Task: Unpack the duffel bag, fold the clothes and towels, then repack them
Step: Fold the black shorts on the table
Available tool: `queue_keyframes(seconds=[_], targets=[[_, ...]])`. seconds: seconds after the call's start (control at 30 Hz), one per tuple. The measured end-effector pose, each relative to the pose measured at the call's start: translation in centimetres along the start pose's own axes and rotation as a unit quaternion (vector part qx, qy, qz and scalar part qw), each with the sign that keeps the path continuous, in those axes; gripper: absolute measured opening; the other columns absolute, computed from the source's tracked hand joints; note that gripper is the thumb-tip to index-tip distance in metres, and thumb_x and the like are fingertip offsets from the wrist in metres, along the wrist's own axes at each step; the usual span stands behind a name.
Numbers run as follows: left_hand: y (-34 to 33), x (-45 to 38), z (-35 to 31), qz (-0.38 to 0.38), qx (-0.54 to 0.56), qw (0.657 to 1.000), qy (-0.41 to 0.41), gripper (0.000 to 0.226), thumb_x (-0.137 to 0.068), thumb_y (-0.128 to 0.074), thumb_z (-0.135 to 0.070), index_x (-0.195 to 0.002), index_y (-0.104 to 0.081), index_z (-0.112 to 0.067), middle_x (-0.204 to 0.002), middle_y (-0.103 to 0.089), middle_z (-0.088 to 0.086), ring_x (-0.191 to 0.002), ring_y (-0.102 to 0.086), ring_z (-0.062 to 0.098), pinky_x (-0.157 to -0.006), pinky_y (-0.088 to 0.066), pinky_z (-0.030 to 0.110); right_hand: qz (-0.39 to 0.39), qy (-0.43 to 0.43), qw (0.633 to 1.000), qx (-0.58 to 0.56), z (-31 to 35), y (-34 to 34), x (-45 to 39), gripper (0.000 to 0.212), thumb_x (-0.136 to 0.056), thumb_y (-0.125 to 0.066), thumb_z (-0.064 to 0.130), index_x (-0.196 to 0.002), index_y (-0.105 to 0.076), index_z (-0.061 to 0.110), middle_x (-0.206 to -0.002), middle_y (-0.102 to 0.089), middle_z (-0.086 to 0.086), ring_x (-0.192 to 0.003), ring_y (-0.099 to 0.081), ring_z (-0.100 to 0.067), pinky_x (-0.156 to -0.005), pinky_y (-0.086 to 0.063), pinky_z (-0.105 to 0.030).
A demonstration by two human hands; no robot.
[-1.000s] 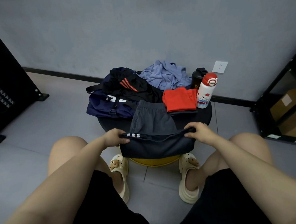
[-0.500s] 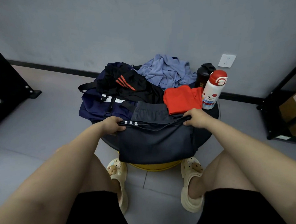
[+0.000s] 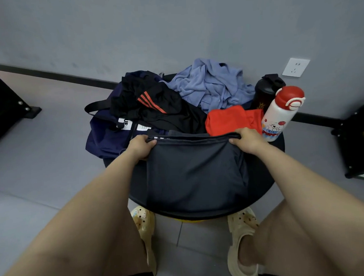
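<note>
The folding step is in hand. The left hand (image 3: 142, 145) and the right hand (image 3: 246, 139) each pinch a far corner of the dark shorts (image 3: 195, 171), which lie on the surface (image 3: 270, 170) just in front of the duffel bag (image 3: 104, 136). Next, the fold probably needs laying flat and smoothing.

Both my arms extended forward; left hand (image 3: 140, 147) and right hand (image 3: 249, 141) each pinching, fingers (image 3: 151, 142) curled.

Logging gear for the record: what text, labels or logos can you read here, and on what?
"UF": white patch on the navy duffel bag.
Second white patch: print too small.
Black bottle: gold lettering blurred.
White bottle: cartoon label, words unreadable.
</note>
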State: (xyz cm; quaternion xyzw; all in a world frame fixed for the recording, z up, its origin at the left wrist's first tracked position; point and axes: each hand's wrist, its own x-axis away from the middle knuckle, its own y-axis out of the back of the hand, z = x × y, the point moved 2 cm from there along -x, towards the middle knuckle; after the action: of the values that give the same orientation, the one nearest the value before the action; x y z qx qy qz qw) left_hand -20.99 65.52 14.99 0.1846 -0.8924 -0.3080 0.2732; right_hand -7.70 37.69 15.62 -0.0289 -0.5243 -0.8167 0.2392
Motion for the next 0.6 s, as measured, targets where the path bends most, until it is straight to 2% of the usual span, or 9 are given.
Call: queue_keyframes(seconds=[0.07, 0.1, 0.13, 0.2, 0.23, 0.3, 0.43, 0.6], targets=[[-0.2, -0.8, -0.3, -0.033, -0.021, 0.999, -0.006, 0.021, -0.096, -0.053, -0.026, -0.094, -0.061, -0.007, -0.118, -0.060, 0.018, -0.106, -0.057, 0.033, -0.079, -0.046, 0.030, 0.002, -0.014, 1.000, 0.003, -0.2, -0.2, -0.8, 0.038, -0.094, -0.058, 0.026, -0.129, -0.057, 0.012, -0.129, -0.058, -0.016, -0.120, -0.051, -0.034, -0.096, -0.043, -0.034], [-0.3, -1.1, -0.4, -0.047, -0.026, 0.999, -0.006, 0.020, -0.096, -0.054, -0.025, -0.082, -0.057, -0.012, -0.118, -0.060, 0.019, -0.110, -0.056, 0.034, -0.083, -0.046, 0.031, 0.000, -0.021, 1.000, 0.007, -0.2, -0.3, -1.1, 0.037, -0.094, -0.057, 0.027, -0.128, -0.058, 0.012, -0.129, -0.058, -0.016, -0.119, -0.052, -0.035, -0.096, -0.044, -0.036], [-0.5, -1.5, -0.5, -0.056, -0.027, 0.998, -0.007, 0.022, -0.095, -0.054, -0.026, -0.078, -0.054, -0.013, -0.117, -0.060, 0.021, -0.110, -0.056, 0.034, -0.085, -0.046, 0.033, -0.004, -0.027, 1.000, 0.013, -0.3, -0.4, -1.4, 0.036, -0.094, -0.057, 0.028, -0.127, -0.058, 0.013, -0.127, -0.059, -0.017, -0.118, -0.053, -0.035, -0.095, -0.045, -0.038], [-0.9, -2.4, -0.5, -0.062, -0.024, 0.998, -0.004, 0.025, -0.095, -0.055, -0.026, -0.096, -0.061, -0.002, -0.115, -0.062, 0.022, -0.107, -0.057, 0.035, -0.087, -0.046, 0.034, -0.016, -0.033, 0.999, 0.028, -0.2, -0.6, -1.9, 0.034, -0.094, -0.056, 0.028, -0.124, -0.059, 0.013, -0.125, -0.060, -0.017, -0.116, -0.054, -0.035, -0.093, -0.046, -0.038], [-1.1, -2.8, -0.5, -0.064, -0.023, 0.998, 0.006, 0.031, -0.095, -0.055, -0.027, -0.108, -0.060, 0.001, -0.116, -0.061, 0.022, -0.108, -0.057, 0.035, -0.089, -0.045, 0.034, -0.024, -0.035, 0.999, 0.034, -0.1, -0.6, -2.2, 0.033, -0.094, -0.056, 0.029, -0.124, -0.060, 0.014, -0.124, -0.060, -0.017, -0.115, -0.055, -0.035, -0.092, -0.047, -0.038], [-1.2, -3.3, -0.3, -0.072, -0.033, 0.997, 0.020, 0.037, -0.096, -0.054, -0.026, -0.119, -0.057, 0.003, -0.122, -0.059, 0.022, -0.113, -0.054, 0.035, -0.091, -0.042, 0.033, -0.040, -0.036, 0.998, 0.043, 0.2, -0.8, -2.6, 0.032, -0.095, -0.054, 0.030, -0.122, -0.060, 0.015, -0.121, -0.061, -0.017, -0.113, -0.055, -0.036, -0.088, -0.047, -0.038], [-1.5, -4.1, -0.2, -0.086, -0.033, 0.996, 0.019, 0.043, -0.096, -0.054, -0.027, -0.127, -0.053, 0.002, -0.129, -0.056, 0.020, -0.122, -0.049, 0.033, -0.095, -0.038, 0.031, -0.072, -0.028, 0.995, 0.067, 0.8, -1.3, -3.0, 0.030, -0.097, -0.051, 0.029, -0.121, -0.059, 0.013, -0.118, -0.062, -0.017, -0.111, -0.056, -0.035, -0.079, -0.044, -0.034], [-1.5, -4.2, -0.6, -0.115, -0.007, 0.993, 0.009, 0.037, -0.095, -0.054, -0.027, -0.123, -0.058, -0.003, -0.124, -0.059, 0.019, -0.120, -0.050, 0.033, -0.093, -0.038, 0.030, -0.116, -0.027, 0.990, 0.082, 1.1, -1.4, -3.0, 0.031, -0.098, -0.048, 0.028, -0.122, -0.055, 0.010, -0.120, -0.060, -0.016, -0.112, -0.054, -0.035, -0.073, -0.037, -0.033]])
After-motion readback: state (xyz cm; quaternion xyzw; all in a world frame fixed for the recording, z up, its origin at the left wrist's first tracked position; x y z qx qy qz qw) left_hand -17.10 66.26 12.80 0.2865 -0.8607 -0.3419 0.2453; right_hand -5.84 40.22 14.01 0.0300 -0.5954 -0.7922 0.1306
